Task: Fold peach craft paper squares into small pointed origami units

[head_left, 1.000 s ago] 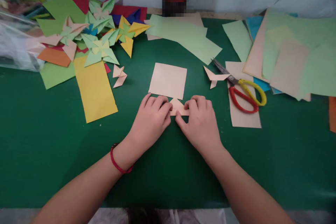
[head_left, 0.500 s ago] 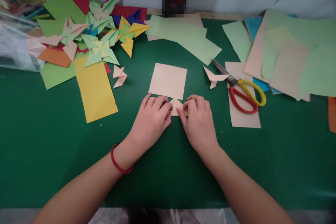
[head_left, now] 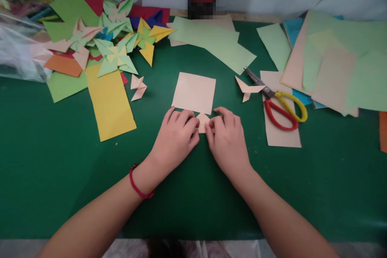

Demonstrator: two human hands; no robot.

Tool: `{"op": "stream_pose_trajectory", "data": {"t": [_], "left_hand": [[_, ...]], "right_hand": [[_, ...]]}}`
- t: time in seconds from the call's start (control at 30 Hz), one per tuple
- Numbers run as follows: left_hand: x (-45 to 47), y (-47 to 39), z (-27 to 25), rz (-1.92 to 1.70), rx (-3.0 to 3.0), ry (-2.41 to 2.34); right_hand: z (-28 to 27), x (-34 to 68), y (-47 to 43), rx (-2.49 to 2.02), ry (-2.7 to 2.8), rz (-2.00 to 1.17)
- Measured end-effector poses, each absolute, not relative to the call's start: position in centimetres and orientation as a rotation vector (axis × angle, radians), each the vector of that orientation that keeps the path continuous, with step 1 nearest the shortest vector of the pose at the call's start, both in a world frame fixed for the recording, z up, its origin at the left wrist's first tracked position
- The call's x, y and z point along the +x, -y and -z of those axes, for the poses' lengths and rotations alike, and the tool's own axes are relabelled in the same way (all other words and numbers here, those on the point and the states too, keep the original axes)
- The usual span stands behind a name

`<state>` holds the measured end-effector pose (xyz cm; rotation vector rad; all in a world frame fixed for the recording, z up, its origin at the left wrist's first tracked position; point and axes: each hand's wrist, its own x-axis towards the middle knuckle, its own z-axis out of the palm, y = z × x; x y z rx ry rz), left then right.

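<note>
A small folded piece of peach paper [head_left: 202, 124] lies on the green table between my hands, its pointed top facing away from me. My left hand [head_left: 178, 131] has curled fingers closed on the paper's left side. On its right side my right hand [head_left: 225, 133] pinches the paper between thumb and fingers. Parts of the paper are hidden under the fingertips. Just beyond the hands rests a flat peach paper square [head_left: 194, 92]. Two folded peach pieces flank it, one folded piece [head_left: 139, 87] to the left and another folded piece [head_left: 247, 88] to the right.
Scissors [head_left: 282, 107] with red and yellow handles lie on a peach paper strip [head_left: 284, 139] at right. A yellow paper rectangle [head_left: 111, 107] is at left, below several folded paper stars [head_left: 116, 56]. Green paper sheets [head_left: 369, 72] are stacked at far right.
My right hand's fingers have shifted slightly inward over the folded paper, covering more of its right side. The left hand stays nearly in place. Other things stay put.
</note>
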<state>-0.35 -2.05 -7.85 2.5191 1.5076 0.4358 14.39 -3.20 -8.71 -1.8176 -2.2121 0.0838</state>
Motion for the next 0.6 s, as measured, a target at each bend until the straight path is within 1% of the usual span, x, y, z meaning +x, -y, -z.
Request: {"op": "stream_pose_trajectory", "data": {"t": [0.27,0.6], "left_hand": [[0.39,1.90,8.15,-0.431,2.573,-1.599],[0.51,2.48,7.61,-0.374,2.593,-1.592]], "right_hand": [[8.68,14.26,3.34,-1.841,2.217,-0.058],[8.74,14.24,3.35,-1.838,2.218,-0.050]]}}
